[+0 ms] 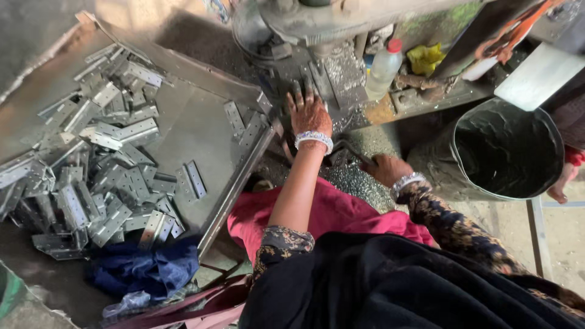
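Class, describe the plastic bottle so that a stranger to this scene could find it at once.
Start at the grey machine at the top centre, above the person's left hand. Just right of it stands a clear plastic bottle. Its red cap sets it apart from the yellow rag beside it.

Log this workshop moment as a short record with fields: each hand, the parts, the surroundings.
left hand: left hand flat, fingers spread, on the machine bed strewn with metal chips
right hand: right hand closed around a dark handle lower down
parts: heap of perforated metal brackets on a sheet-metal tray
cloth: blue cloth below the tray
container: dark bucket to the right
bottle: plastic bottle with red cap behind the machine bed
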Demonstrator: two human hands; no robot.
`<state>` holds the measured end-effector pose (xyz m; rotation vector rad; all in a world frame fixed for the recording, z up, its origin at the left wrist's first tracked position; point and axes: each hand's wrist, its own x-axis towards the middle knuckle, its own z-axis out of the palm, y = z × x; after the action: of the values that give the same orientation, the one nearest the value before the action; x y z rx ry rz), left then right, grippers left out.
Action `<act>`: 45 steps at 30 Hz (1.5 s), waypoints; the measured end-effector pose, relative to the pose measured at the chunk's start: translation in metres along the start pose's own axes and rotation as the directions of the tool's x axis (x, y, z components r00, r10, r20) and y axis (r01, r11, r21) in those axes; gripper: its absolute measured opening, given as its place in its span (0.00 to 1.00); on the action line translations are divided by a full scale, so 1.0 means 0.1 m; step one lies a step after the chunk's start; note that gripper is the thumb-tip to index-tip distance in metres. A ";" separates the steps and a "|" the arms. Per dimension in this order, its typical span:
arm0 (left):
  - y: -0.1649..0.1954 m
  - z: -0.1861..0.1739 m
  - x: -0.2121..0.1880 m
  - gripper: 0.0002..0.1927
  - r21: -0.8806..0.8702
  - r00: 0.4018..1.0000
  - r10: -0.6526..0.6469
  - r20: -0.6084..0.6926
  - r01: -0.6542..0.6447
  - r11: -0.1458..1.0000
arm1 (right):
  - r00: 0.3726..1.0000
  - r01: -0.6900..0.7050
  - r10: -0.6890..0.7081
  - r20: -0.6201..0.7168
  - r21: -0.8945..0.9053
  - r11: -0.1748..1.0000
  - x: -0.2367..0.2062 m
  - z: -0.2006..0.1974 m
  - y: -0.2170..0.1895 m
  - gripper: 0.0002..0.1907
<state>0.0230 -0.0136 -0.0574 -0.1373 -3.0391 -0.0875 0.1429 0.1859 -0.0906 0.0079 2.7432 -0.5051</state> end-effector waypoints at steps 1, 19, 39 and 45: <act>0.00 -0.02 0.00 0.26 0.014 1.000 0.002 -0.014 -0.002 1.000 | 1.000 -0.007 0.007 0.024 0.022 1.000 -0.02 -0.01 -0.01 0.30; -0.03 -0.16 -0.12 0.23 0.044 0.999 0.012 0.038 -0.014 0.999 | 1.000 -0.018 0.017 0.007 0.001 1.000 -0.03 0.01 -0.05 0.29; -0.14 0.02 -0.17 0.27 0.028 0.974 0.088 -0.210 -0.084 0.996 | 0.998 -0.005 0.000 0.057 0.090 0.996 0.28 0.27 0.15 0.32; -0.12 -0.05 -0.14 0.25 0.028 0.999 0.044 0.005 -0.044 0.999 | 0.999 -0.027 0.023 0.035 0.107 0.994 0.18 0.48 0.17 0.29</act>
<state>0.0363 -0.0269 -0.0541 -0.2027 -3.0381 -0.0418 0.1437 0.1846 -0.1444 0.0598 2.6769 -0.6397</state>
